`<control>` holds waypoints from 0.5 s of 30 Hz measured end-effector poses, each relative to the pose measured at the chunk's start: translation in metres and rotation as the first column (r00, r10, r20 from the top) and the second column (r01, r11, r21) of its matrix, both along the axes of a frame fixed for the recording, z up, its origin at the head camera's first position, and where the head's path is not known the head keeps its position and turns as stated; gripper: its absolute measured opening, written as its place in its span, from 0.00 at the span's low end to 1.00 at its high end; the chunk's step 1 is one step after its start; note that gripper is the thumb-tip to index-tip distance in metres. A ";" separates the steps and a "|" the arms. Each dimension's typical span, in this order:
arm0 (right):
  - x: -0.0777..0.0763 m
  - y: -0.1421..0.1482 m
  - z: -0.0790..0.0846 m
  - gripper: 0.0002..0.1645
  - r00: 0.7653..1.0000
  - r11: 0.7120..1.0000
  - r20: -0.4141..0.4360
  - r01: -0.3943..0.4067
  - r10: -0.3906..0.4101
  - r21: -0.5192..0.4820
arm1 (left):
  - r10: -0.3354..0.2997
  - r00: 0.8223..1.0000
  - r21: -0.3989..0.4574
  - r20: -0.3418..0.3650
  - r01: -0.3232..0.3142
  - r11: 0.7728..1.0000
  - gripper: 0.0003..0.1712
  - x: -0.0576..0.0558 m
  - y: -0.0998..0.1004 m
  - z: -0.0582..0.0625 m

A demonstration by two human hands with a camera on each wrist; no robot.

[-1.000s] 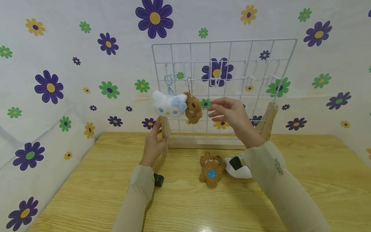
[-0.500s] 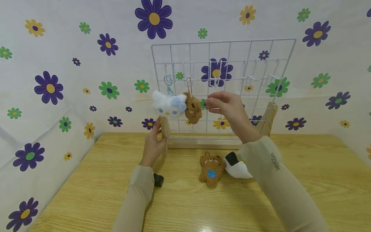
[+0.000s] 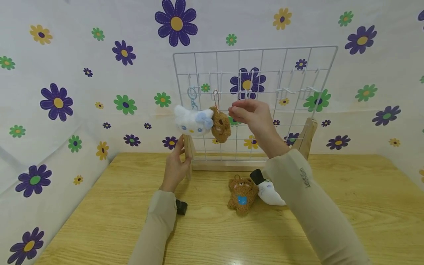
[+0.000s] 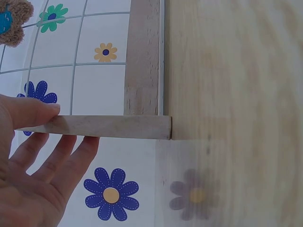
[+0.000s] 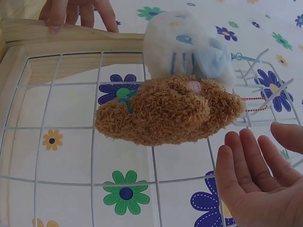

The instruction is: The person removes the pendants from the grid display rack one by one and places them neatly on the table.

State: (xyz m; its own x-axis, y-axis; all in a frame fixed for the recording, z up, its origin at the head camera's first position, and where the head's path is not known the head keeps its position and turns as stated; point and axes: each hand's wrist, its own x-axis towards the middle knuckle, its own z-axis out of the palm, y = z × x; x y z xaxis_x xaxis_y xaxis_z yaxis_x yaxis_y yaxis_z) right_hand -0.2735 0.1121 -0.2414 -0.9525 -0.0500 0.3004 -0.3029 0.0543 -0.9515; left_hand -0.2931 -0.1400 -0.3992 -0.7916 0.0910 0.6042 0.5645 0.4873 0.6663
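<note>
From the head, I see the person's left hand (image 3: 175,171) low at the rack's left side, thumb and fingers closed about the wooden post (image 3: 188,151). The white rack (image 3: 255,49) stands at the back of the surface (image 3: 116,206), in front of a flowered cloth (image 3: 76,33). From its hooks hang the cat (image 3: 192,121), on a blue clasp, and the hanging bear (image 3: 221,127), on a bead chain (image 3: 216,101); the two touch side by side. The right hand (image 3: 253,114) is raised just right of that bear, fingers lightly bent toward the chain. Below lie the lower bear (image 3: 242,197), blue patch upward, and beside it a white toy (image 3: 271,194) with a black top, partly covered by the right sleeve (image 3: 314,206). At the left wrist, the thumb lies on one face of the post and the fingers press the other; the hanging bear peeks in at the upper left corner. At the right wrist, the right hand shows its palm with relaxed, empty fingers, near the hanging bear but apart from it; beyond, the cat leans against the bear, and the left hand's fingers rest over the post.
</note>
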 end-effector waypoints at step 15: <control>-0.011 -0.012 0.007 0.18 0.999 0.995 0.018 -0.039 0.041 -0.096 | 0.003 1.000 -0.005 -0.008 -0.003 1.000 0.45 0.000 -0.001 0.001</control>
State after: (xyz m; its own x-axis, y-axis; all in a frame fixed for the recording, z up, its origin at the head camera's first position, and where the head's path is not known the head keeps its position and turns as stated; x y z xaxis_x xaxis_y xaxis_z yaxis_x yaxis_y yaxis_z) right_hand -0.2842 0.0996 -0.2345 -0.9562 -0.0604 0.2863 -0.2836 -0.0490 -0.9577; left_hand -0.2928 -0.1414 -0.3986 -0.7871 0.0918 0.6099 0.5682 0.4925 0.6592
